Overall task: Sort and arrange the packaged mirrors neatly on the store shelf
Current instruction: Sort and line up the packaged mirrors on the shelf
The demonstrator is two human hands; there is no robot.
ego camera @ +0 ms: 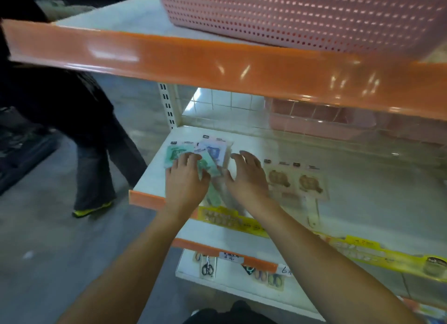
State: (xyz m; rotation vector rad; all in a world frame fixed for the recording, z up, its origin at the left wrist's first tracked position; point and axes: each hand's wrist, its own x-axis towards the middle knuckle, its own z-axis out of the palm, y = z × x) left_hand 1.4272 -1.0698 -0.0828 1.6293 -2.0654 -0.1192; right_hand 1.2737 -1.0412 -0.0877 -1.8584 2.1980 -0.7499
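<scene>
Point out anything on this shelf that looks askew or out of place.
The green and lilac packaged mirrors under the left hand overlap in a skewed fan. The two brown packaged mirrors to the right lie side by side, fairly squarely. The right hand hovers open between the groups.

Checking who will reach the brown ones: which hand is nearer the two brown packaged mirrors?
Right. The right hand hovers just left of the brown packaged mirrors; the left hand lies farther left, on the green packaged mirrors.

white price tag [285, 270] | handwritten "6" | other labels likely too blurred
</scene>
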